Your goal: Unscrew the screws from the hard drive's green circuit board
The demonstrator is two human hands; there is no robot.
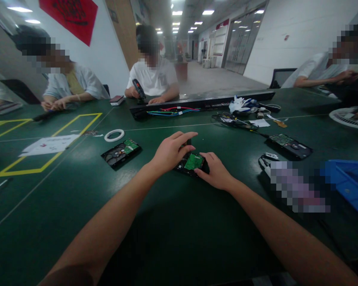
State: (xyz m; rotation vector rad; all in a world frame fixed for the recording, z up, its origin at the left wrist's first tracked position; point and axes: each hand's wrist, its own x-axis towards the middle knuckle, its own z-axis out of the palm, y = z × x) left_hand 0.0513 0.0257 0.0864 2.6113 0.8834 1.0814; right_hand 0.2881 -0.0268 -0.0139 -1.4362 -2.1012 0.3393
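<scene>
- Black rectangular hard drive with green circuit board (pixel 194 161) is laid on the dark green bench (pixel 179 238).
- Its right end is gripped between thumb and fingers of the right hand (pixel 216 170).
- Small dark piece (pixel 189 142) is pinched by the left hand (pixel 170 151) near the drive's far edge.

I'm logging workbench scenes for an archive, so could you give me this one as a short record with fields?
Surface: dark green table
Centre item: hard drive, green board facing up
Left hand: over the drive, thumb and fingers about a small dark piece, too small to identify
Right hand: on the drive's right end
Other drives: left drive; right drive
Behind left drive: white ring
Far right: blue bin
</scene>
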